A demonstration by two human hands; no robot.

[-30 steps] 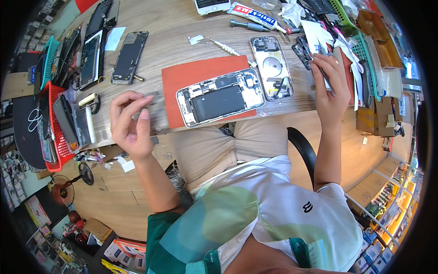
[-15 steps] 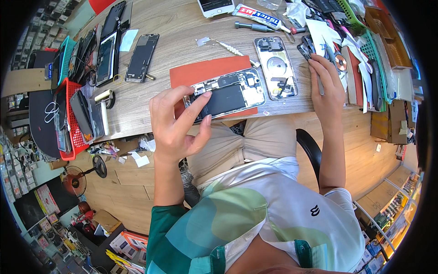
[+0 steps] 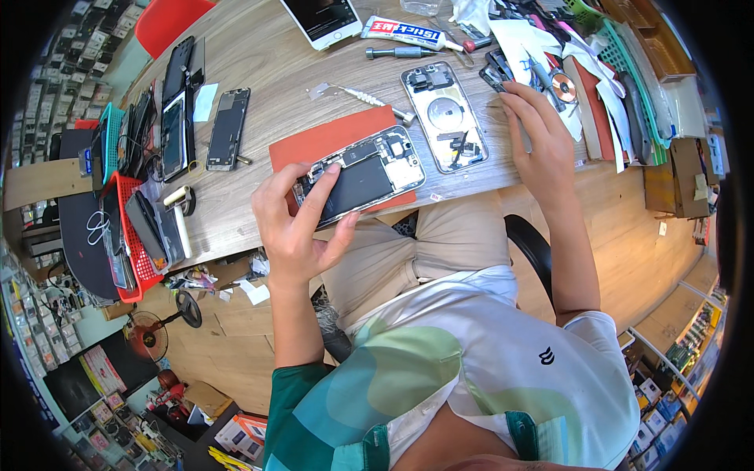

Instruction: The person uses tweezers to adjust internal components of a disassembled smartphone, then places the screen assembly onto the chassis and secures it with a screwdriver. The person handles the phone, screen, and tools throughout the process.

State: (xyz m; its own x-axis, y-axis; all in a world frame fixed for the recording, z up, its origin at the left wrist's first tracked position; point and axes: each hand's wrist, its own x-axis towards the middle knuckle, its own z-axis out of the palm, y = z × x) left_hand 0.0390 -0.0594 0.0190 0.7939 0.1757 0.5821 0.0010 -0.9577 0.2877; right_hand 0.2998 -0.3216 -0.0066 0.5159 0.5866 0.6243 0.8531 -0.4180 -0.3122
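Observation:
An opened phone (image 3: 363,177), its black battery and circuit parts bare, rests on a red-orange mat (image 3: 330,138) near the table's front edge. My left hand (image 3: 292,224) grips its left end, the index finger on the inner parts and the thumb by the near edge. Right of it lies a phone back housing (image 3: 446,118) with a round coil in the middle. My right hand (image 3: 543,145) is closed round a thin grey metal tool (image 3: 526,141), partly hidden by the fingers. Its fingertips are close to a small dark phone part (image 3: 495,72).
A white-handled tool (image 3: 363,97), a grey screwdriver (image 3: 400,52) and a glue tube (image 3: 404,33) lie beyond. At left are a loose phone screen (image 3: 228,129) and a red basket (image 3: 135,235). Papers and a green basket (image 3: 640,94) crowd the right. A white phone (image 3: 323,22) lies at the back.
The view has shifted, so the table's things sit further left and slightly turned. Both hands stay at about the same places relative to the phone and the dark part.

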